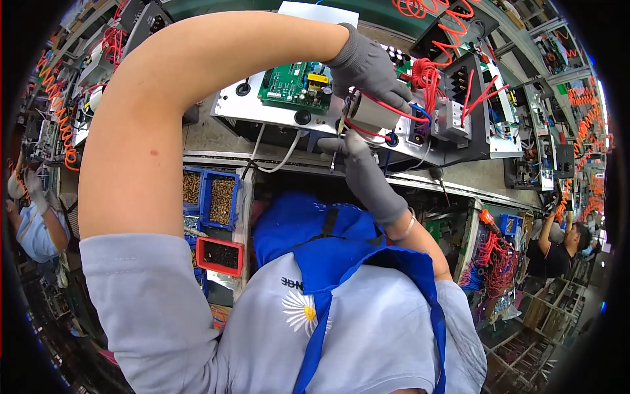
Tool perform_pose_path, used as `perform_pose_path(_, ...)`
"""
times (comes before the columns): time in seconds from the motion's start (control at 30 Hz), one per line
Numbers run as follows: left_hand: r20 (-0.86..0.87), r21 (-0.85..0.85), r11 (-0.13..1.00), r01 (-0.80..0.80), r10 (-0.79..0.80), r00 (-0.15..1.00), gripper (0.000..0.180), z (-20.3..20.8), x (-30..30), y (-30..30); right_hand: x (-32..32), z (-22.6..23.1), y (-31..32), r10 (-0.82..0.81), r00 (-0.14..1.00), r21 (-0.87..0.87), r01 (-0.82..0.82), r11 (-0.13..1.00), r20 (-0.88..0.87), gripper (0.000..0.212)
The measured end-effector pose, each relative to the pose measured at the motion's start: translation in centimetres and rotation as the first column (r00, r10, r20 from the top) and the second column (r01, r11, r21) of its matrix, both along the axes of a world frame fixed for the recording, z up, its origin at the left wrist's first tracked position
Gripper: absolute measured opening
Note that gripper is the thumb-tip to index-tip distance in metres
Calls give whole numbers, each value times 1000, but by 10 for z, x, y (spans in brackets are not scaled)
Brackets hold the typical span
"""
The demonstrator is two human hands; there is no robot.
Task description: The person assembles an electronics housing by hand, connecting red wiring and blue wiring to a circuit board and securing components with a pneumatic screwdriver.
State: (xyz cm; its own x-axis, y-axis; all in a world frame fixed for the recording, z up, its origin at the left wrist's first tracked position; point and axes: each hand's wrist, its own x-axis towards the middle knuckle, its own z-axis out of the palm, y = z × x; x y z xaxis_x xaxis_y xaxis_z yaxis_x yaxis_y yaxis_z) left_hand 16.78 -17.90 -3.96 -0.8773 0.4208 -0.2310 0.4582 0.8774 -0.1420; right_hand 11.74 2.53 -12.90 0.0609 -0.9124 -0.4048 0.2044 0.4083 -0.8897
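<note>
My left hand [369, 71], in a grey glove, reaches over the far side of a light grey cylinder [379, 115], its fingers curled down on it. Red wires [364, 133] run from the cylinder's left end. Just nearer to me, my right hand [362, 156], also gloved in grey, has its fingers closed at that end. A thin metal piece shows beside its fingertips; what it is I cannot make out. Both hands are above a white metal chassis [233, 105], which bears a green circuit board [298, 85] to the left and a grey terminal block [453, 119] to the right.
Blue bins of small brass-coloured parts [222, 200] and a red bin of dark parts [220, 255] stand below the bench at left. A screwdriver [438, 176] hangs by the bench edge. Coiled orange hoses [453, 33] hang beyond. Other people [566, 244] work at both sides.
</note>
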Motion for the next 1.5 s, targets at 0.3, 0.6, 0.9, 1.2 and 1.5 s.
perform_pose_path(0.3, -20, 20, 999, 27, -26, 999, 122, 0, -3, -7, -6, 3, 1, 89, 993, -239, -105, 965, -77, 47)
perform_pose_path(0.6, -12, 36, 999, 12, -12, 1000, 123, 2, -1, -5, -1, 39, 12, 28, 995, -506, -75, 859, -98, 53)
perform_pose_path(0.9, 35, 32, 999, -23, 22, 999, 127, 5, -4, -2, -3, 56, 8, 10, 986, -442, 66, 895, 167, 73)
perform_pose_path(1.2, 14, 14, 1000, 5, -5, 1000, 125, 3, 0, 4, -6, 50, 18, 97, 945, -412, 42, 910, 312, 58)
perform_pose_path(1.5, -19, 7, 999, -32, 32, 999, 117, 3, 3, 8, 3, 14, 24, 124, 927, -252, -223, 942, -355, 50)
